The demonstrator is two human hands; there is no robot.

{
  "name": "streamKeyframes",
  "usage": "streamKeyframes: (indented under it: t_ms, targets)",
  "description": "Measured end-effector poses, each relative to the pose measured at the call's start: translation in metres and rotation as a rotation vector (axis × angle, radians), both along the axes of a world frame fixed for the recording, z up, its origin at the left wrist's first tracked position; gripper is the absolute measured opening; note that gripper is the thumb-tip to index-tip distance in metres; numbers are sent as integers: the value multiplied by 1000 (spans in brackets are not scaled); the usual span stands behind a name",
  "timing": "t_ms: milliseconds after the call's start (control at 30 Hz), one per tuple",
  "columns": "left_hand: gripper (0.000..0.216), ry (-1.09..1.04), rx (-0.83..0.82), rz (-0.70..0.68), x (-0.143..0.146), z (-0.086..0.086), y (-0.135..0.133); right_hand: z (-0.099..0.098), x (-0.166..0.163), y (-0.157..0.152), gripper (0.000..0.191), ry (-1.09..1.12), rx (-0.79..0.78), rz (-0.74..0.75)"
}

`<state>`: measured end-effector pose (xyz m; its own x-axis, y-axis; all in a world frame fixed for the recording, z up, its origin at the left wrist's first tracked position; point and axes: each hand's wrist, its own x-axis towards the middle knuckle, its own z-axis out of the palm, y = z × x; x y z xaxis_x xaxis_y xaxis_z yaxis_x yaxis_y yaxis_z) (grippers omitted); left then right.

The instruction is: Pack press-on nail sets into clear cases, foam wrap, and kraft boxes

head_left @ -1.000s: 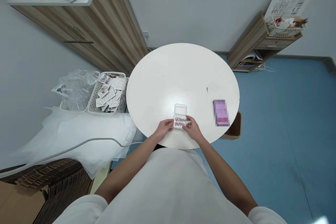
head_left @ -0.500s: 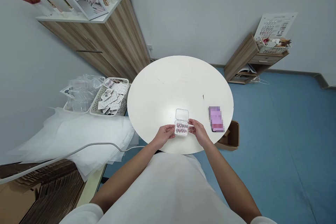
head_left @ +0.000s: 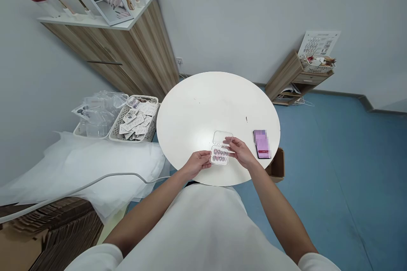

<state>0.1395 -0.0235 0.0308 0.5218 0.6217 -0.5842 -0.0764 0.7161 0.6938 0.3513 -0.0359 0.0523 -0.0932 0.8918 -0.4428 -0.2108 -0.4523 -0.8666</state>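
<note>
Over the near part of the round white table (head_left: 190, 114) is a small clear plastic case (head_left: 219, 155), its hinged lid (head_left: 219, 137) raised on the far side. Two rows of pinkish press-on nails (head_left: 220, 152) lie in the case. My left hand (head_left: 197, 164) grips the case's left edge between thumb and fingers. On the other side my right hand (head_left: 239, 150) has its thumb and fingertips at the lid's right edge, while lower fingers touch the case's right side.
A phone (head_left: 262, 144) lies at the table's right. White baskets hold cards (head_left: 136, 120) and clear packaging (head_left: 100, 110) at left, beside white sheets (head_left: 104, 161) and a grey cable (head_left: 124, 174). A cardboard box (head_left: 278, 164) stands on the floor at right.
My right hand's fingers have moved up from the case's right side to the lid's edge. The lid has shifted slightly rightward. My left hand keeps its grip.
</note>
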Motion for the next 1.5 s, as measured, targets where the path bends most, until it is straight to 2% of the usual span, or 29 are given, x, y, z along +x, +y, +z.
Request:
streamKeyframes:
  t_ms: [133, 467, 800, 933, 1067, 1267, 1500]
  targets:
    - [33, -36, 10, -10, -10, 0, 2, 8, -11, -12, 33, 15, 11, 17]
    - [33, -75, -24, -37, -29, -3, -8, -2, -47, -51, 30, 77, -15, -163]
    - [30, -148, -45, -42, -31, 4, -13, 0, -51, -57, 28, 55, 20, -242]
    - [40, -57, 40, -95, -30, 6, -15, 0, -52, -55, 33, 63, 18, -251]
    - [48, 17, 136, -50, -31, 4, -18, -2, -60, -57, 45, 12, 50, -331]
    - [49, 97, 251, -58, -36, -2, -18, -11, -71, -68, 47, -119, -66, -232]
    - [37, 222, 365, -154, -26, -1, -20, -18, -66, -72, 47, -201, -19, -256]
